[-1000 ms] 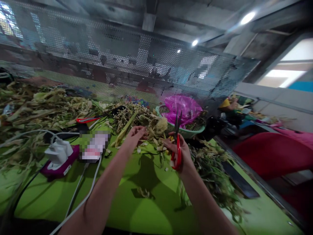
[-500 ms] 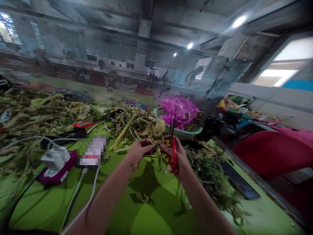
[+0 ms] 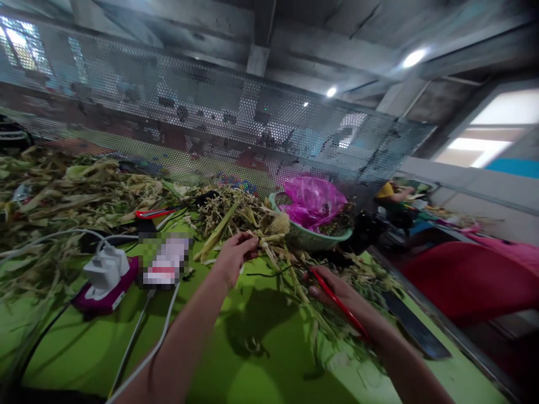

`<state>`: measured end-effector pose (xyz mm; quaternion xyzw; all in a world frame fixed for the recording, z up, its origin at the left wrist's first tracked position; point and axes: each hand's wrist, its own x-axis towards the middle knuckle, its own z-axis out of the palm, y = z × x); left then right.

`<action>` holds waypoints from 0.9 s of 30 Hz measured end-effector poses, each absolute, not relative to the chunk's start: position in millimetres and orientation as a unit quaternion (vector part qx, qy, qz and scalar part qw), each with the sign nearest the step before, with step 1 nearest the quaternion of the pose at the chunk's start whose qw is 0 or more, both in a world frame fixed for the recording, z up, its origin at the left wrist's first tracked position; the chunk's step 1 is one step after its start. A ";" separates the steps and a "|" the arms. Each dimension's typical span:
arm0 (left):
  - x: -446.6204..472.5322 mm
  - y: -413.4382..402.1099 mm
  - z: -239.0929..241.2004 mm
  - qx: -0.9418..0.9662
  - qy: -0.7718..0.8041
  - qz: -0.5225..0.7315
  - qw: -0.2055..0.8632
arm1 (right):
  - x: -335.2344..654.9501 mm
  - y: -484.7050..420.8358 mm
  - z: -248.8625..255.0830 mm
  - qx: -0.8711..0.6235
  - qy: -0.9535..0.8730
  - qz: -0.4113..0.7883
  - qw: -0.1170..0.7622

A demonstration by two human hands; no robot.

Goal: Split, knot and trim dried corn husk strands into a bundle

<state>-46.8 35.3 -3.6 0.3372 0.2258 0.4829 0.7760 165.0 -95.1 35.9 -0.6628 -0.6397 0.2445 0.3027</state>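
My left hand point(image 3: 236, 257) is closed at the pale end of some dried plant stems point(image 3: 274, 259); its fingertips partly hide the grip. From there the stems slant down toward the right. Red-handled scissors point(image 3: 337, 300) are in my right hand point(image 3: 351, 297), lower and farther right; their blades are hard to make out against the plants. A thin black cord point(image 3: 269, 274) runs between the two hands. Just beyond my left hand lies a heap of dried stalks point(image 3: 223, 210). Green leafy stems point(image 3: 332, 331) lie under and around my right hand.
A green basket point(image 3: 309, 238) with a pink plastic bag point(image 3: 315, 202) stands behind. Left are a phone point(image 3: 166, 261), a purple power strip point(image 3: 101, 297) with white chargers, cables and a red-handled tool point(image 3: 155, 214). A dark flat object point(image 3: 415, 325) lies right. Another person point(image 3: 393, 196) sits beyond.
My right hand has moved right and down, away from my left hand, and the scissors have swung from upright to slanting. My left hand has shifted slightly toward the heap.
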 end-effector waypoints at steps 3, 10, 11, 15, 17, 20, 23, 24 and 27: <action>-47.7 33.3 -2.3 0.368 0.221 0.458 0.779 | 160.6 -92.8 36.0 -0.655 -0.655 0.238 0.292; -48.0 30.2 1.1 0.403 0.229 0.439 0.769 | 154.4 -86.9 38.5 -0.661 -0.639 0.276 0.281; -47.8 29.9 1.2 0.403 0.231 0.439 0.769 | 154.3 -86.6 38.4 -0.660 -0.637 0.280 0.284; -46.8 29.3 1.0 0.407 0.230 0.435 0.770 | 153.5 -87.2 38.9 -0.666 -0.628 0.284 0.286; -46.5 29.4 0.8 0.412 0.229 0.433 0.768 | 152.7 -88.4 39.6 -0.667 -0.624 0.290 0.286; -46.3 29.5 0.7 0.417 0.232 0.431 0.766 | 151.8 -89.6 39.6 -0.663 -0.622 0.297 0.291; -46.6 30.1 0.5 0.418 0.237 0.427 0.766 | 152.5 -89.5 36.3 -0.659 -0.623 0.302 0.293; -46.8 30.4 0.3 0.419 0.239 0.426 0.765 | 153.3 -89.3 34.6 -0.660 -0.624 0.300 0.291; -47.4 31.9 -0.3 0.421 0.246 0.426 0.762 | 157.0 -88.7 29.0 -0.679 -0.623 0.269 0.280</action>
